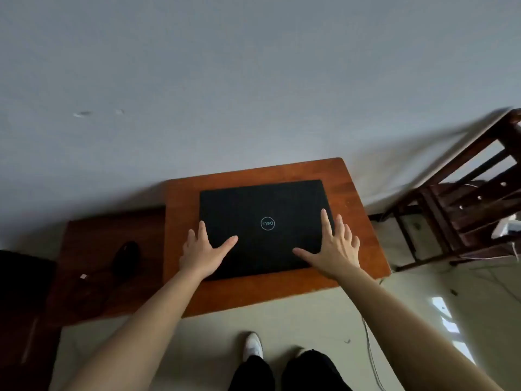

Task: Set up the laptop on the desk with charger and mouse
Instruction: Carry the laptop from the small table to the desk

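A black laptop (262,204) lies closed and flat on a small orange-brown wooden desk (183,198), its round logo facing up. My left hand (204,253) rests on the laptop's near left corner, fingers spread. At the near right corner, my right hand (334,249) lies flat with fingers spread too. Neither hand holds anything. A dark mouse-shaped object (126,256) with a thin cable sits on a lower dark wooden surface (93,235) to the left of the desk.
A grey wall stands right behind the desk. A dark wooden rack (462,198) with wires and a white item stands at the right. A thin cable (369,348) runs over the pale floor. My shoe and dark trousers show below the desk.
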### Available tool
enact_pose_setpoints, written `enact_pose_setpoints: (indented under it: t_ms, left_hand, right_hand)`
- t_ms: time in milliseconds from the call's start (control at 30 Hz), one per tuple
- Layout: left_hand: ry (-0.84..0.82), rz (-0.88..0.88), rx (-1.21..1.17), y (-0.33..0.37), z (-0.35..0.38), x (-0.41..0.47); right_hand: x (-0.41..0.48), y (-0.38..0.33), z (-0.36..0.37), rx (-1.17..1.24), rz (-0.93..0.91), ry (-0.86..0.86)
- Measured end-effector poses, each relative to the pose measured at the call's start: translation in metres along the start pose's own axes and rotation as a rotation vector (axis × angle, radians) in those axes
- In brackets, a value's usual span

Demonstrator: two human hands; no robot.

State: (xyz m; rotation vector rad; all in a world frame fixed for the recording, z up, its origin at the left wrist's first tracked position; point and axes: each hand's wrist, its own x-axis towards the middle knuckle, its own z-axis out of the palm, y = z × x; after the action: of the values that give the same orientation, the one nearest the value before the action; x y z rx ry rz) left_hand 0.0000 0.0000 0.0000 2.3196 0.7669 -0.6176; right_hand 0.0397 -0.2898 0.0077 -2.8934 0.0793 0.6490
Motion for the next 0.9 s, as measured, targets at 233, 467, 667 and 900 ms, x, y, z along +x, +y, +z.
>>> enact_pose_setpoints:
  t_ms: [233,467,667,900]
  left_hand:
    - [-0.01,-0.194,-0.136,0.023,0.018,0.05]
    - [0.065,-0.38,-0.077,0.044,0.024,0.074]
    - [0.114,-0.48,-0.285,0.05,0.03,0.085]
    - [0.032,-0.585,-0.791,0.034,0.004,0.105]
  right_hand:
    - [0.066,0.01,0.0,0.227,0.267,-0.114]
    - [0.11,-0.006,0.001,0.42,0.419,-0.15]
    - [0.129,-0.008,-0.003,0.718,0.632,-0.169]
    - [0.137,0.007,-0.024,1.006,0.645,-0.328]
